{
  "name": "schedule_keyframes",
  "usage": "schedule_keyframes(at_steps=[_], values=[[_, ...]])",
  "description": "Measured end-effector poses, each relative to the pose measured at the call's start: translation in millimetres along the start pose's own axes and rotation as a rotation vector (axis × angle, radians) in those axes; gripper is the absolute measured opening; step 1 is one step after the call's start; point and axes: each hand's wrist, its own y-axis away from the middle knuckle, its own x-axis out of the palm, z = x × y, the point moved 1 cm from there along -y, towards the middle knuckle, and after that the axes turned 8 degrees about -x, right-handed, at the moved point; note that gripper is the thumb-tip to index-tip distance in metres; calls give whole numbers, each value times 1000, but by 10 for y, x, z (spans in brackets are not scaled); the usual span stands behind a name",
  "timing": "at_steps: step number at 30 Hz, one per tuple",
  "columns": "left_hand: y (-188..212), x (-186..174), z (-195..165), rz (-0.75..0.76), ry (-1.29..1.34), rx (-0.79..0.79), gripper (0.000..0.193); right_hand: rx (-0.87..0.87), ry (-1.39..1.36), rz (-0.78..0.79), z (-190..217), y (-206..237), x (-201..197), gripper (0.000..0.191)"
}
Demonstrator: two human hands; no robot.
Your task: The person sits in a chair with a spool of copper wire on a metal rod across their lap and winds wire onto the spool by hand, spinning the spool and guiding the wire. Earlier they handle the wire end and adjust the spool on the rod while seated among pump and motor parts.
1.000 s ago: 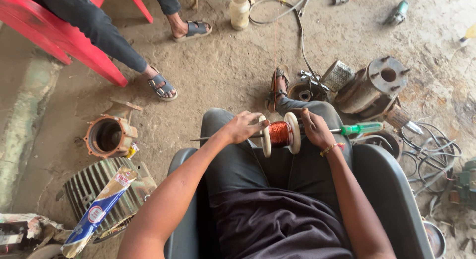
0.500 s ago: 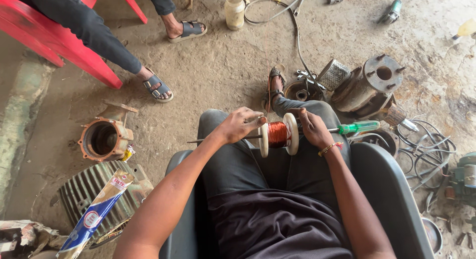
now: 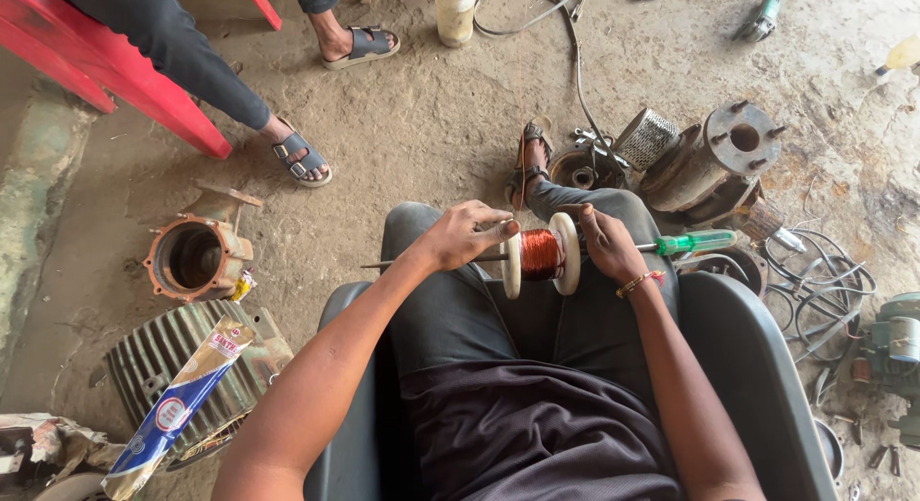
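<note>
Head view: compared with half a second ago almost nothing differs; both hands keep their grip and the spool sits at the same spot over the lap, the whole scene only sliding a touch in the picture.

The left hand (image 3: 467, 234) is closed around a thin dark metal rod (image 3: 393, 264), its fingers curled against the left flange of the white plastic spool wound with copper-coloured wire (image 3: 540, 255). The right hand (image 3: 606, 242), with a red and yellow thread band at the wrist, is folded against the spool's right flange. The spool hangs between the two hands above the person's knees, over the dark grey seat (image 3: 757, 386) they sit on. A screwdriver with a translucent green handle (image 3: 698, 241) sticks out just right of the right hand.

On the dirt floor (image 3: 422, 127), at the left, a rusty round motor housing (image 3: 195, 259) stands open, hollow and dark inside. Below it lies a ribbed grey-green motor casing (image 3: 158, 352) with a long blue and gold packet (image 3: 178, 405) resting across it. At the top edge stands a cloudy plastic jar (image 3: 454, 12); I cannot tell what is in it. To the right lies a grey flanged motor body (image 3: 714, 161).
</note>
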Motion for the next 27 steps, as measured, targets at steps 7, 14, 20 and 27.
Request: schedule_keyframes(at_steps=[7, 14, 20, 27], values=[[15, -9, -24, -3, -1, 10, 80, 60, 69, 14, -1, -9, -5, 61], [29, -24, -44, -9, -7, 28, 79, -19, 72, 5, 7, -18, -3, 62], [17, -31, -43, 18, -1, -10, 81, 22, 77, 12, 11, -14, -1, 61], [28, -47, -58, 8, -3, -17, 82, -12, 66, 18, 33, -14, -8, 61]])
